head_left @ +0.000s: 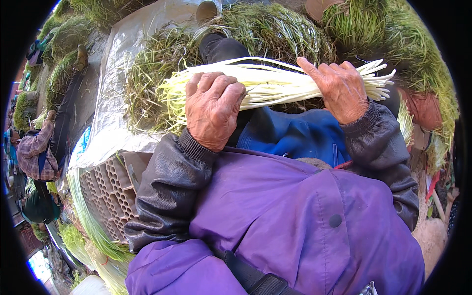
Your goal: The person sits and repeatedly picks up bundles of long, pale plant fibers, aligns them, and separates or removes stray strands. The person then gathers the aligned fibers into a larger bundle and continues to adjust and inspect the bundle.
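A long bunch of white-and-yellow stalks (280, 86), probably blanched chives, lies crosswise over my lap. Its yellow leafy end points left and its white stem ends point right. My left hand (214, 110) is closed over the leafy part, knuckles up. Near the white ends, my right hand (340, 91) grips the bunch with one finger raised off it. The undersides of both hands are hidden. Beyond the bunch, a heap of green and browned leaves (280, 32) surrounds my outstretched dark trouser leg (223, 48).
A whitish plastic sheet (120, 93) spreads to the left of the heap. Hollow bricks (105, 196) stand by my left elbow, with bundles of pale-stemmed greens (93, 246) beside them. Another person in a checked top (37, 152) sits far left. More green bundles (418, 59) line the right.
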`<state>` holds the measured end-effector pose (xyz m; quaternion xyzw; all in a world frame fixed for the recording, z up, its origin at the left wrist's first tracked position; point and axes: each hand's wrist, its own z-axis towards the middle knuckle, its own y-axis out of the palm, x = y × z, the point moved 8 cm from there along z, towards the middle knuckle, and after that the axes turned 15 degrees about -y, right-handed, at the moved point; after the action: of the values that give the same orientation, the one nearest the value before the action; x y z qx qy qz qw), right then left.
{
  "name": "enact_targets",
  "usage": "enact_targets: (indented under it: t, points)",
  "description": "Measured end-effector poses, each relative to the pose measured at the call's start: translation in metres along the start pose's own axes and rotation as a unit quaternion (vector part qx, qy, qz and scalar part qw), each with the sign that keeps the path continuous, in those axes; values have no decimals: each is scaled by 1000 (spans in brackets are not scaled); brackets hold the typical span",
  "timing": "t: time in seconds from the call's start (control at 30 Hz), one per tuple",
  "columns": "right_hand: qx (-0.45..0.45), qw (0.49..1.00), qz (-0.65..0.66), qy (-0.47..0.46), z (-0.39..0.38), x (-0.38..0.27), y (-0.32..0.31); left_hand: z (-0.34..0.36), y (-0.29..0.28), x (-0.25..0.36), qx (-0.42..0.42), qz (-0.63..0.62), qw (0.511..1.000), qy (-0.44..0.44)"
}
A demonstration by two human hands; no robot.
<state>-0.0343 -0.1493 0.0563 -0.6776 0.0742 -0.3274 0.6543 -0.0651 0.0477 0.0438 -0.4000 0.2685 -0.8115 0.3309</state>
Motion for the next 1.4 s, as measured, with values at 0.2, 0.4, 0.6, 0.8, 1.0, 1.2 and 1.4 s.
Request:
enact_targets:
  t: [0.2, 0.4, 0.6, 0.8, 1.0, 1.2, 1.4]
  points:
    - [0, 1000, -5, 2, 1, 0, -3, -2, -27, 0, 41, 68, 997, 14]
    - [-5, 1000, -8, 4, 1, 1, -1, -29, -61, -42, 113, 111, 986, -48]
    - [-26, 999, -8, 20, -1, 2, 3, -71, -157, -183, 189, 332, 876, -294]
    - [-42, 999, 18, 16, -2, 2, 6, -106, -180, -245, -7, 397, 804, -443]
    - [-63, 997, 18, 27, -12, 7, 5, -54, -82, -148, -30, 221, 932, -286]
    - [-99, 994, 16, 44, -19, 11, 1, 1, -12, -22, -96, 102, 989, -42]
    - [-109, 990, 49, 77, -34, 16, 15, 3, 37, 3, -166, 140, 976, 18]
